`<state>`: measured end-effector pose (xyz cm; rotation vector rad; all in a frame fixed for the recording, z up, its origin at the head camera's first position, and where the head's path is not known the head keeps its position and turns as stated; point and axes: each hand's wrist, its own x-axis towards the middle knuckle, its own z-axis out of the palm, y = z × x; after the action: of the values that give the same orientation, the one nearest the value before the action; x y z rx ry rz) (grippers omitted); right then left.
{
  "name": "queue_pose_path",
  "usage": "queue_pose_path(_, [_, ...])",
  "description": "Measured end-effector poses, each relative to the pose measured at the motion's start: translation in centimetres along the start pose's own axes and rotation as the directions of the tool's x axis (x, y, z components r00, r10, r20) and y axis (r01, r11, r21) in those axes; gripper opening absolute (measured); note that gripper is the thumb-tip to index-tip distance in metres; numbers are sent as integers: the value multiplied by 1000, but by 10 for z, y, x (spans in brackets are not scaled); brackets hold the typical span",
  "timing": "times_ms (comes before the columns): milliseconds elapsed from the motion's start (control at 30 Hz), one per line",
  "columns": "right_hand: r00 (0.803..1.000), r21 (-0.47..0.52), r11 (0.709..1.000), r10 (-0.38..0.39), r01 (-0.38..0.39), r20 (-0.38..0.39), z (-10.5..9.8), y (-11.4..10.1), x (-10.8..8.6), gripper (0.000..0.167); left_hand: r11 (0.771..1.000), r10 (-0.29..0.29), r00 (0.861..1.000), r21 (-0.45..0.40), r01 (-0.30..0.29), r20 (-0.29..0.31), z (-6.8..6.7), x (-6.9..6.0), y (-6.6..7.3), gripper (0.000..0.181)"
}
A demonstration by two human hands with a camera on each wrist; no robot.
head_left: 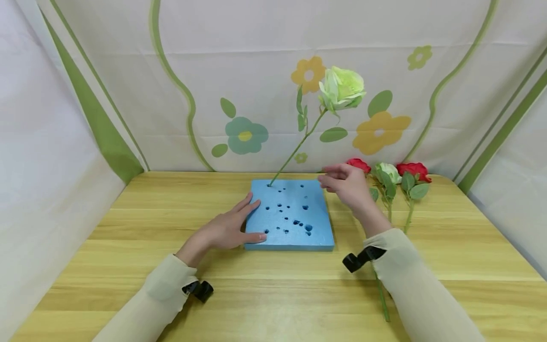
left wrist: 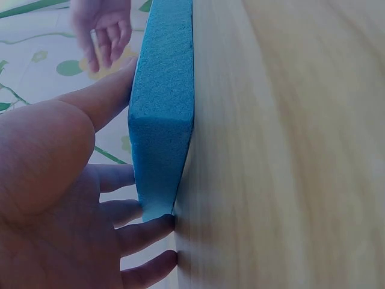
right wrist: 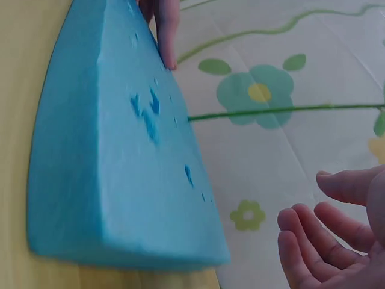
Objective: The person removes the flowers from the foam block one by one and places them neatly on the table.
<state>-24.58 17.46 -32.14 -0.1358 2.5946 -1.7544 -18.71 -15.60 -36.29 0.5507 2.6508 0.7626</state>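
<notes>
A blue foam block (head_left: pixel 273 218) dotted with holes lies flat on the table. In a hole near its back left corner stands an artificial pale green rose (head_left: pixel 342 89), its stem (right wrist: pixel 289 112) leaning to the right. My left hand (head_left: pixel 224 230) rests against the block's left side, thumb on the top near the front and fingers spread along the edge; the left wrist view shows the block's side (left wrist: pixel 161 144) beside the palm. Above the table by the block's back right corner is my right hand (head_left: pixel 348 185), fingers loosely bent and holding nothing.
Right of the block lie more artificial roses: a red rose (head_left: pixel 414 172), a pale green rose (head_left: pixel 388 173) and another red rose (head_left: pixel 359 164), partly behind my right hand. One stem (head_left: pixel 381 294) runs under the right forearm. A flower-printed curtain (head_left: pixel 265 85) hangs behind the wooden table (head_left: pixel 273 304).
</notes>
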Motion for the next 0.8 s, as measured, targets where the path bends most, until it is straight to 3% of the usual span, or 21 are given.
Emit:
queue_pose_path(400, [990, 170, 980, -89, 107, -111, 56, -31, 16, 41, 1000, -4, 1000, 3, 4, 2, -1, 0, 0, 101])
queue_pose_path(600, [987, 228, 968, -68, 100, -147, 73, -39, 20, 37, 1000, -9, 1000, 5, 9, 3, -2, 1, -1, 102])
queue_pose_path(800, [976, 258, 956, -92, 142, -195, 84, -39, 24, 25, 1000, -6, 1000, 11, 6, 5, -1, 2, 0, 102])
